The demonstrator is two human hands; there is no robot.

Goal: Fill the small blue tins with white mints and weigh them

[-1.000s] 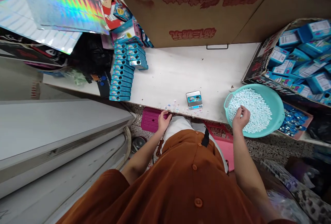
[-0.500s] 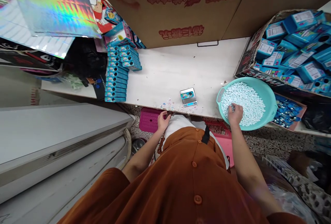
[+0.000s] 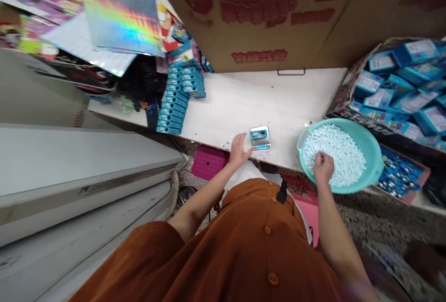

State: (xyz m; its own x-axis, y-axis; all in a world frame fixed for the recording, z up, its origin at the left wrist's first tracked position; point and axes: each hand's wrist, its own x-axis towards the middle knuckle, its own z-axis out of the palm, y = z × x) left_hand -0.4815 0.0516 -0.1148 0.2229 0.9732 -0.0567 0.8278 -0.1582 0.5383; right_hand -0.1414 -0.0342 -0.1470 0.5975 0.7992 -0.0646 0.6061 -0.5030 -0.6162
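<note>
A small silver scale [image 3: 265, 142] lies near the front edge of the white table [image 3: 240, 97], with a flat blue box [image 3: 258, 134] on top. Just left of the scale is my left hand [image 3: 239, 151], its fingers apart and nothing in them. On the right, a turquoise basin [image 3: 374, 153] holds many small white pieces [image 3: 343, 146]. My right hand [image 3: 324, 168] is over the basin's left part, fingers curled together around a small dark thing that I cannot make out.
Stacked blue boxes [image 3: 173, 107] stand at the left, near a shiny holographic sheet [image 3: 121, 16]. A large cardboard carton [image 3: 258, 23] closes off the back. At the right are a carton of blue boxes [image 3: 379, 62] and a tray of blue-and-silver pieces [image 3: 400, 174].
My left hand has moved up and right from the table edge to beside the scale. My right hand stays at the basin, its fingers now more closed. The view has shifted.
</note>
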